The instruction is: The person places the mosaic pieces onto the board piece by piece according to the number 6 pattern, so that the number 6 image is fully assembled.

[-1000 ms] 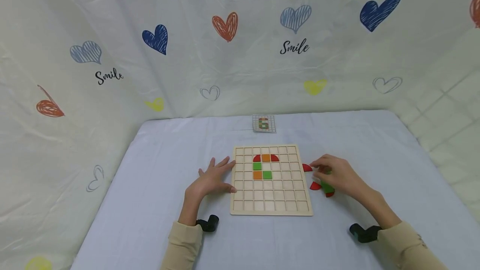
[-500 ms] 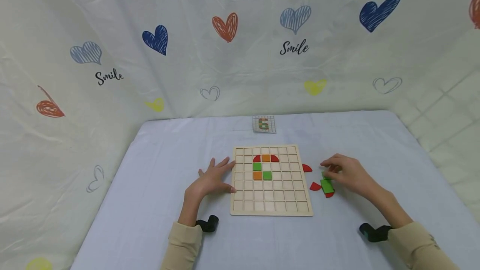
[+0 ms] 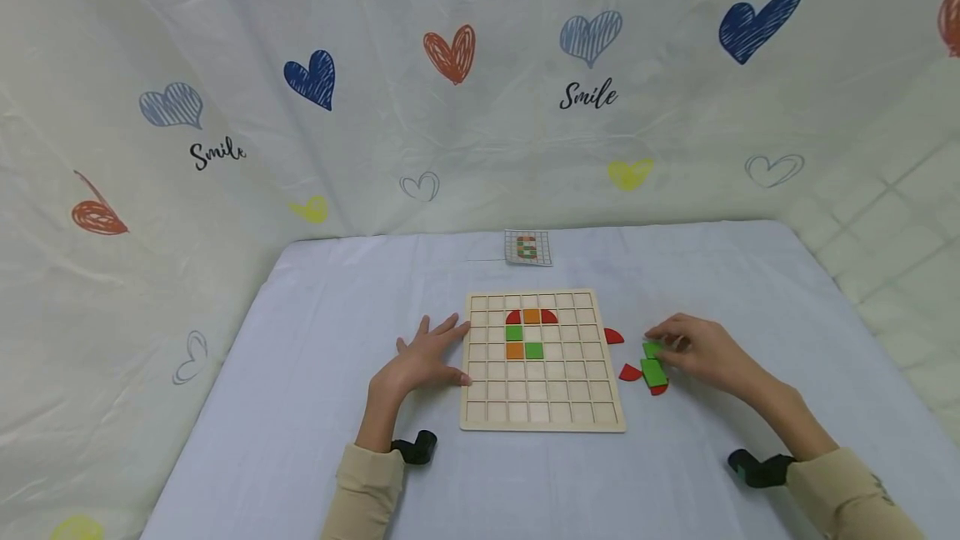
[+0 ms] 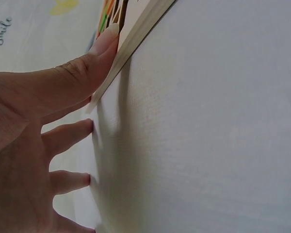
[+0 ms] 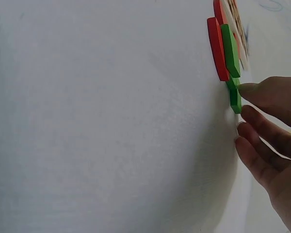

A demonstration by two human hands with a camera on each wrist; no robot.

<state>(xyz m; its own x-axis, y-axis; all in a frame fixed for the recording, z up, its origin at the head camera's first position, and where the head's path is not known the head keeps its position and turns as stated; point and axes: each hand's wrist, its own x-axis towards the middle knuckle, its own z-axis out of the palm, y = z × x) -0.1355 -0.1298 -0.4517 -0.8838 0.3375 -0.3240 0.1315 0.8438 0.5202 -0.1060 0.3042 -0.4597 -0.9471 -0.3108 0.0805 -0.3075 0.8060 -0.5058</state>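
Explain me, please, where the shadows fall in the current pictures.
Left wrist view: a soft grey shadow on the cloth, beside the board; right wrist view: a broad, soft-edged shadow on the cloth, beside the right hand; head view: fainter shading near that hand.

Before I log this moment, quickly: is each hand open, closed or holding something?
Left hand: open, fingers spread, thumb at the edge of the wooden board.
Right hand: thumb at a green piece; whether it grips it cannot be told.
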